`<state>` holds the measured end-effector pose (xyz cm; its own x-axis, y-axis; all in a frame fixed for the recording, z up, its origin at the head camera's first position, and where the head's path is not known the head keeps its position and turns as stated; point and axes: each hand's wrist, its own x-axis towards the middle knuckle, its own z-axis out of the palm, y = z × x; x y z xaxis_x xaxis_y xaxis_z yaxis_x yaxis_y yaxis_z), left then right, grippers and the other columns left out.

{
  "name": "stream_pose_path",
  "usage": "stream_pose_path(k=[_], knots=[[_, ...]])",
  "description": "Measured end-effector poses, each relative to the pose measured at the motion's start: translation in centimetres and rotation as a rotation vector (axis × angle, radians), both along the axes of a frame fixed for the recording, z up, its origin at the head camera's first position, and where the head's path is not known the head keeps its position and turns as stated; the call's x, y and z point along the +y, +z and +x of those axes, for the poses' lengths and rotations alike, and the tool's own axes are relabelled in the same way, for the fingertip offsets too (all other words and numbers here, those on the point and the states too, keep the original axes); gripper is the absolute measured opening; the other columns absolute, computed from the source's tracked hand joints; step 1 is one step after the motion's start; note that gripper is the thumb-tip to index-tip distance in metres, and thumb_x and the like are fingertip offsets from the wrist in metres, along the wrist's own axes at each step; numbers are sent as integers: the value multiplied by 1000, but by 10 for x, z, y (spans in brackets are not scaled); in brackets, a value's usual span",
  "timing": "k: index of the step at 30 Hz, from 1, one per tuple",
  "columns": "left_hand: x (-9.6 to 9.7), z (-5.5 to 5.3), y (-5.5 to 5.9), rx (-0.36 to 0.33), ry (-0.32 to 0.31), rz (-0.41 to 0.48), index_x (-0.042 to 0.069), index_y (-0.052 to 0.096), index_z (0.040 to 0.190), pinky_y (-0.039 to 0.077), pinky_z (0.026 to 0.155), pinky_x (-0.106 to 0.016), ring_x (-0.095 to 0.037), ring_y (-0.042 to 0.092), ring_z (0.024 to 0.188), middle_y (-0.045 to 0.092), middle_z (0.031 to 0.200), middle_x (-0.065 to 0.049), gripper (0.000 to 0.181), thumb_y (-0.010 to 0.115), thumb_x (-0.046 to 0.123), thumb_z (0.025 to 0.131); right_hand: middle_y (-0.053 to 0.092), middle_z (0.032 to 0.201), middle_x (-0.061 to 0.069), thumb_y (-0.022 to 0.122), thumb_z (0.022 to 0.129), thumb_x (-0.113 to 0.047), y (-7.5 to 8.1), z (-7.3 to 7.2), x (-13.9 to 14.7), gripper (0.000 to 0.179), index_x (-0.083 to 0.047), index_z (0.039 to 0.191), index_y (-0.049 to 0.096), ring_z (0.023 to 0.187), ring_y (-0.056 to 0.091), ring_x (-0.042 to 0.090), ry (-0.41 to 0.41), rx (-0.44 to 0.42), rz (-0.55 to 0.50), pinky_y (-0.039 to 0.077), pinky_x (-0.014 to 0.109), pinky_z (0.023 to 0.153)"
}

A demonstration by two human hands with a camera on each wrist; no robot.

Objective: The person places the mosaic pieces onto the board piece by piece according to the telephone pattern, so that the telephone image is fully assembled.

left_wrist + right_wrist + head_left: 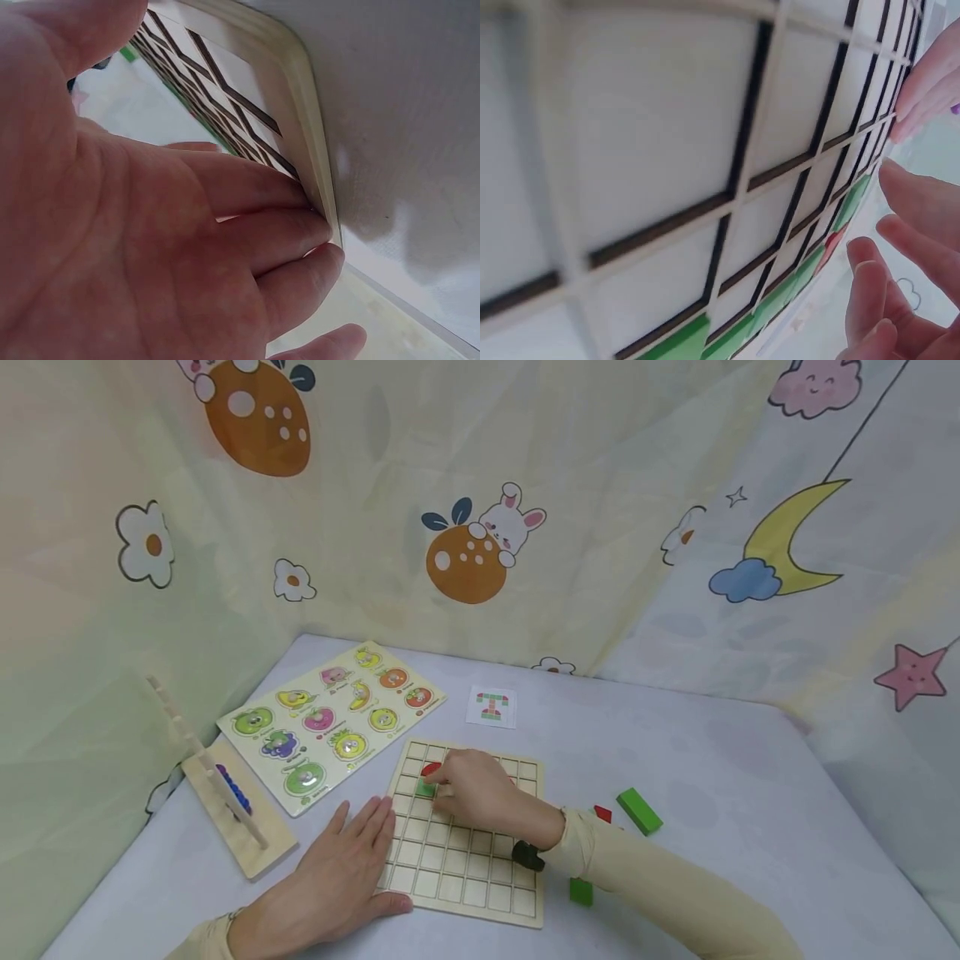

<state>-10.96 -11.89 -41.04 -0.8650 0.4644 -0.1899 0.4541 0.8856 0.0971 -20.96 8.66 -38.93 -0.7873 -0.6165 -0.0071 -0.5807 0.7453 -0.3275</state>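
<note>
Okay, so there's a pale wooden square-gridded tray (pixel 450 888) on the white-covered table, and a small green flat piece (pixel 424 788) sits in its upper-left part, with a red rounded-looking piece (pixel 431 768) right beyond it. The right wrist view shows more green pieces (pixel 780 300) lined up in compartments. The right hand (pixel 480 789) reaches its index finger to the small green one; the other fingers are loosely bent, no grip that I can see. The left hand (pixel 333 864) is spread out, fingertips against the tray's left edge. Left of that, a cream puzzle board (pixel 330 697) has colourful cartoon fruits in its slots, with labels too tiny to read. Behind the tray, a white card (pixel 491 707) shows red and green blocks forming a T with a wide foot.
</note>
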Motion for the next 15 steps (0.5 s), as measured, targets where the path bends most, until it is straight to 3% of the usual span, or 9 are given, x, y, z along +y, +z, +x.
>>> stream_pose_path(k=[3,8,15], knots=[[0,0,0,0,1,-6,-6,39,153,23,124,-64,-39,31,155,33,165,-24,108,55,78,87,76,96,0,82,87,-18,4,9,12,29,-13,115,80,68,50,3,19,31,-8,38,17,56],[0,0,0,3,0,-16,-6,39,154,23,124,-64,-39,31,155,33,165,-24,108,55,78,87,75,89,0,82,87,-17,2,26,41,24,-12,110,81,68,49,3,15,62,-43,38,17,56],[0,0,1,-9,6,-11,-6,39,154,22,124,-64,-39,30,155,32,165,-25,108,57,77,87,74,92,-1,81,85,-13,-1,47,93,24,-13,109,82,71,54,4,-153,35,-106,42,18,59]])
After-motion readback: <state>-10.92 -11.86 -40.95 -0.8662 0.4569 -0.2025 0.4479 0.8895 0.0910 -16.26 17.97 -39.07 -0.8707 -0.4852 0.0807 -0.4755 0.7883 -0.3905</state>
